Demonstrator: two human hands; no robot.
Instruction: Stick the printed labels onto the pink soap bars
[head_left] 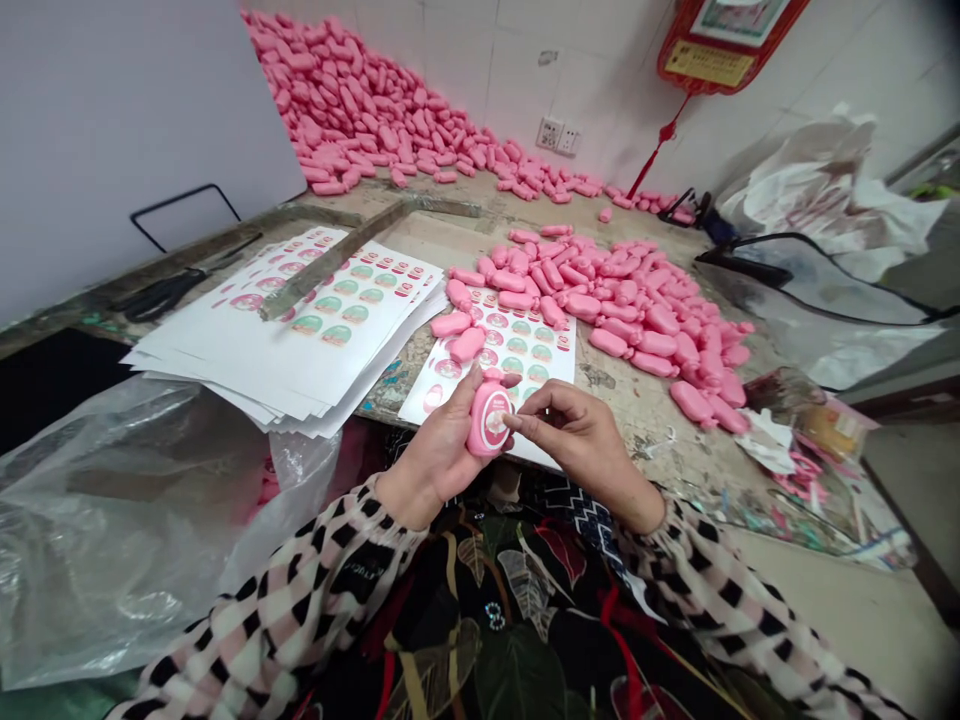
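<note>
A small pink plastic bottle [480, 440] rests in my left hand [431, 455], with its narrow end pointing away from me. My left fingers are wrapped round it. On its face is an oval pink sticker [496, 422] with a white rim. My right hand [581, 440] has thumb and index finger pinched at the sticker's right edge; the fingertips partly cover that edge. Just beyond both hands lies a sticker sheet [538, 350] with pink and green labels, its near part hidden by my hands. Several loose pink bottles [469, 344] lie on its left side.
A heap of pink bottles [645, 310] covers the table's middle right, and a larger pile [360, 110] lies against the wall. Sticker sheets [225, 350] are stacked at left under a wooden bar [337, 260]. Clear plastic bags [112, 520] hang at left. Scraps [772, 445] lie right.
</note>
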